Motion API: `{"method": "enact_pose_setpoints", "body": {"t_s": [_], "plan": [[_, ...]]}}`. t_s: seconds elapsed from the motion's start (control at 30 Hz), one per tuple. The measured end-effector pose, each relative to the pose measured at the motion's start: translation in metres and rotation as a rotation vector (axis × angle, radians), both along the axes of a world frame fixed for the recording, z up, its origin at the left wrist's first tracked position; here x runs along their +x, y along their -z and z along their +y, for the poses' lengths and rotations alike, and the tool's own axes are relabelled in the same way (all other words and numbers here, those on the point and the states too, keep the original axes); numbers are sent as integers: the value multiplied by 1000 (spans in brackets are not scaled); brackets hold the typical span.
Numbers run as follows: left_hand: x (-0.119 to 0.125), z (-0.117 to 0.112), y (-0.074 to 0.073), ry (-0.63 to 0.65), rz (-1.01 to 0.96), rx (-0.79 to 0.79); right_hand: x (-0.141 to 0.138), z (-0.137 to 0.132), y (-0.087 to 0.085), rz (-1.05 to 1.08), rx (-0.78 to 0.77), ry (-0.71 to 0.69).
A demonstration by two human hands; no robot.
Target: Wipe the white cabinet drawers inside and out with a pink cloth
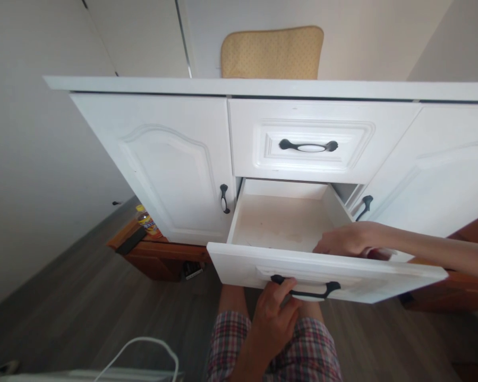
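Observation:
A white drawer (pixel 326 270) is pulled out of a white cabinet, and its bare inside bottom (pixel 274 217) shows faint specks. My left hand (pixel 276 313) is closed around the black drawer handle (pixel 308 292), with fingers hooked over it from below. Over the drawer's right side wall, my right hand (pixel 342 239) reaches into the front right corner. Its visible fingers are bent and pressed together, pointing down. The drawer front hides the fingertips and anything they hold.
Above is a shut drawer (pixel 306 132), between a left door (pixel 171 164) and a right door (pixel 450 164). A tan padded panel (pixel 273 53) stands behind the countertop (pixel 143 85). A bottle (pixel 148 222) is on low brown furniture (pixel 155 260) at left. A white cable (pixel 143 339) curves below.

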State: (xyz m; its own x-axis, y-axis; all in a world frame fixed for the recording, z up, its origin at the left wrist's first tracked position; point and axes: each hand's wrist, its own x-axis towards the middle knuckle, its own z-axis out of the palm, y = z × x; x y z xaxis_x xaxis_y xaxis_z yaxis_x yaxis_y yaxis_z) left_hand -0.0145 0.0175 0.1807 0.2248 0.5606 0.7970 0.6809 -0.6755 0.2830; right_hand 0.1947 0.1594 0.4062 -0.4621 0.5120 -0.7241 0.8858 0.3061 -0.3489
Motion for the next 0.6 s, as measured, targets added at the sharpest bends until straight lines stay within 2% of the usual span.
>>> {"method": "enact_pose_setpoints", "body": {"t_s": [0.1,0.23,0.37,0.47,0.6], "plan": [[2,0,3,-13,-4,17,-32,9,-2,146,29,-75],[4,2,6,-20,-3,25,-80,17,10,482,55,-205],[10,3,13,-59,-24,56,-122,17,17,699,75,-232],[15,3,18,-76,-49,43,-131,13,13,723,107,-217],[18,1,21,-65,-40,15,-120,10,6,818,54,-205]]}}
